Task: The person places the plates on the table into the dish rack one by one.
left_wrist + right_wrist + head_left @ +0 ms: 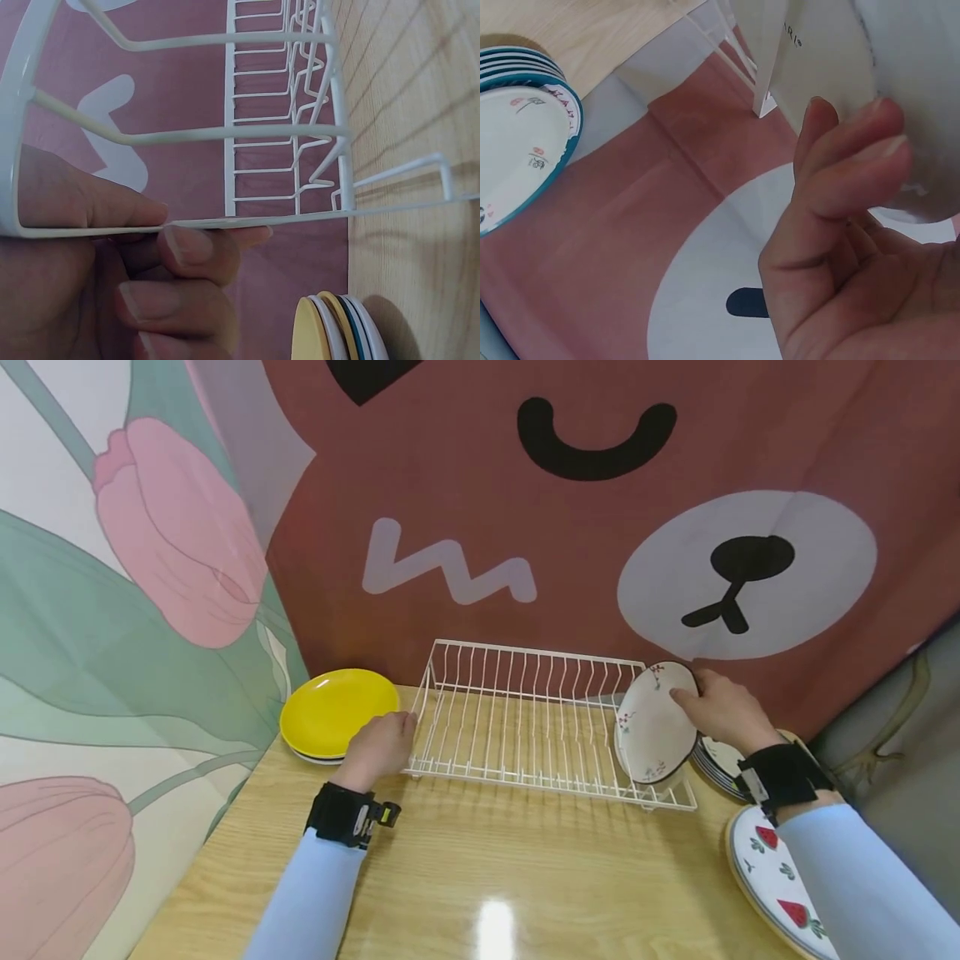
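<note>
A white wire dish rack (517, 727) stands on the wooden table against the patterned cloth. My left hand (381, 745) grips its left end; in the left wrist view, thumb and fingers pinch the white end wire (97, 231). At the rack's right end, my right hand (723, 710) holds a white plate (656, 727) with small red flower sprigs and a dark rim. The plate leans in the rack, its lower edge among the wires. In the right wrist view, the fingers (870, 161) lie against the plate's pale underside (825, 67).
Left of the rack sits a stack topped by a yellow plate (341, 714). Behind my right wrist are stacked dark-rimmed plates (720, 768), shown teal-edged (574, 127) in the right wrist view. A watermelon-patterned plate (765, 868) lies nearer, partly under my right sleeve.
</note>
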### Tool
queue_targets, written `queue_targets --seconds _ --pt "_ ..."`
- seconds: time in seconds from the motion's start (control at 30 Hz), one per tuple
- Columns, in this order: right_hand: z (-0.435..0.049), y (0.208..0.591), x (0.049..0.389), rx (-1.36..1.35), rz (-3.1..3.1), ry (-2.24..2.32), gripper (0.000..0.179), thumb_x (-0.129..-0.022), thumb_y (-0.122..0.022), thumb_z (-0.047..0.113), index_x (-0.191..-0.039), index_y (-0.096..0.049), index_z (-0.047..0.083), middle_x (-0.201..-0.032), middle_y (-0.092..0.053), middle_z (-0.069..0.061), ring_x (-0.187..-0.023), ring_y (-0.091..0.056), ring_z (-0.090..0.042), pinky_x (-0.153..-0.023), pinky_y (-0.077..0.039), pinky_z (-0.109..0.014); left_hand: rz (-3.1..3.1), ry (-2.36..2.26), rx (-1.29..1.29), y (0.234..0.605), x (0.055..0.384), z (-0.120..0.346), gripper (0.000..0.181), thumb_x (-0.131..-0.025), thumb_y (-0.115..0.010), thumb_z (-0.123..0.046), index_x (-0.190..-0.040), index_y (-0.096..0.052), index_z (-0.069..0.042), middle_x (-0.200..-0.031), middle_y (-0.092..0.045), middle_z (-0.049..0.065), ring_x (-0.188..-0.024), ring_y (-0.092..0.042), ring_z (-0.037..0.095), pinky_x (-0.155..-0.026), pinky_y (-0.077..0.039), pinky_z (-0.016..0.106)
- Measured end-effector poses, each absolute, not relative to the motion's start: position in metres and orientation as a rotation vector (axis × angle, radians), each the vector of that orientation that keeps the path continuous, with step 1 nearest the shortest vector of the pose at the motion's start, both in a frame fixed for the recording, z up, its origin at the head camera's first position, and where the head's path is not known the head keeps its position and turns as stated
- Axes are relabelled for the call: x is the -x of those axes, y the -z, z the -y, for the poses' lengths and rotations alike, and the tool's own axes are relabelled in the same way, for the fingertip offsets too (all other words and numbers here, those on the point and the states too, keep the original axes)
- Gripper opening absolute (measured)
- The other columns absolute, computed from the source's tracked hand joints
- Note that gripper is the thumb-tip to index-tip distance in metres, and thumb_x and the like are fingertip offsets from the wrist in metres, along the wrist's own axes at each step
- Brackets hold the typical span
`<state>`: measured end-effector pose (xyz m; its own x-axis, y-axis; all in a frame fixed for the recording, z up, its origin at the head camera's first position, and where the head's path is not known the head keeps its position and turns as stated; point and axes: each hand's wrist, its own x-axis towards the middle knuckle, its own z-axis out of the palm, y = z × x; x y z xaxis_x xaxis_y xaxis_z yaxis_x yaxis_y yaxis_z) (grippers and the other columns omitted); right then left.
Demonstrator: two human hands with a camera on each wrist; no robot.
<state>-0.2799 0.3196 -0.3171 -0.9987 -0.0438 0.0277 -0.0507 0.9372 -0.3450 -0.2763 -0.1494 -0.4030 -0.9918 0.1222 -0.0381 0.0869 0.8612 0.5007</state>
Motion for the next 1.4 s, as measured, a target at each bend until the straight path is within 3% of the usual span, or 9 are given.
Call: queue_targets --seconds 0.33,0.5,0.67,1.03,1.4 --pt "-0.308 0.340 0.259 -0.018 3.063 -0.729 0.086 -0.097 -0.036 0.061 -0.145 -0.023 -0.009 -0.134 -0.041 -0.037 -0.113 -0.044 -0.049 -0.087 -0.043 -0.066 -2.996 -0.766 -0.175 0.416 0.272 0.162 0.043 -0.106 -0.032 -0.034 -0.097 -0.062 -0.005 -0.063 -0.045 0.006 -0.055 -0.046 0.022 -0.051 -0.037 0.032" --pt "-0.305 0.351 0.244 0.026 3.052 -0.831 0.085 -0.097 -0.038 0.061 -0.145 -0.024 -0.008 -0.124 -0.049 -0.034 -0.092 -0.058 -0.037 -0.071 -0.053 -0.050 -2.990 -0.750 -0.164 0.422 0.271 0.170 0.042 -0.107 -0.033 -0.033 -0.099 -0.062 -0.004 -0.063 -0.046 0.007 -0.055 -0.046 0.022 -0.051 -0.038 0.032" --pt "-0.312 0.349 0.228 0.060 2.994 -0.989 0.085 -0.096 -0.038 0.063 -0.149 -0.020 -0.002 -0.121 -0.048 -0.031 -0.075 -0.058 -0.028 -0.056 -0.049 -0.037 -3.004 -0.790 -0.186 0.423 0.274 0.172 0.045 -0.107 -0.030 -0.036 -0.094 -0.061 -0.005 -0.063 -0.046 0.006 -0.054 -0.045 0.022 -0.051 -0.037 0.032" --pt "-0.338 0.346 0.195 0.160 2.866 -1.060 0.080 -0.098 -0.036 0.060 -0.148 -0.023 -0.001 -0.123 -0.048 -0.030 -0.078 -0.057 -0.030 -0.053 -0.052 -0.035 -2.984 -0.838 -0.131 0.424 0.269 0.171 0.042 -0.107 -0.032 -0.035 -0.098 -0.060 -0.004 -0.064 -0.045 0.008 -0.054 -0.045 0.023 -0.053 -0.038 0.032" --pt "-0.384 0.371 0.153 0.444 2.824 -1.165 0.081 -0.099 -0.031 0.059 -0.149 -0.017 -0.004 -0.127 -0.045 -0.032 -0.074 -0.055 -0.023 -0.052 -0.051 -0.035 -2.977 -0.914 -0.132 0.420 0.263 0.172 0.045 -0.107 -0.032 -0.035 -0.089 -0.060 -0.005 -0.061 -0.045 0.007 -0.051 -0.045 0.023 -0.048 -0.037 0.032"
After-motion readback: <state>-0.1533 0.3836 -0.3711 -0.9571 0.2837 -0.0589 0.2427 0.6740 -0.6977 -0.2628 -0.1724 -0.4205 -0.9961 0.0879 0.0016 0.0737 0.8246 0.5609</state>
